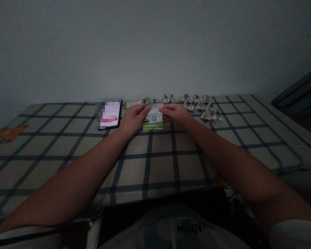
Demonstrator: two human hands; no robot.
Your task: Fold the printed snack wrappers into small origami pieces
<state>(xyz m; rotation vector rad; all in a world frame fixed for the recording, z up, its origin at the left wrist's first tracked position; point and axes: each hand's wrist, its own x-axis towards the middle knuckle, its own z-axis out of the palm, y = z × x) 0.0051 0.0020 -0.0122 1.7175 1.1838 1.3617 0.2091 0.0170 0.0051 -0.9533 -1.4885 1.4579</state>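
Note:
Between my hands is a printed paper sheet (154, 118), white with a green strip and a QR code, held just above the tablecloth. My left hand (135, 117) pinches its left edge with the thumb on top. At the right edge, the thumb and fingers of my right hand (175, 113) close on the same sheet. Behind my left hand lies a stack of green and white printed sheets (137, 102). Several small folded paper pieces (194, 103) with pointed tips sit in a group beyond my right hand.
A phone or tablet (110, 114) with a lit screen, partly blurred out, lies left of my left hand. The checked tablecloth (160, 166) spans the table up to the grey wall (155, 52). An orange patterned patch (9, 134) shows at far left.

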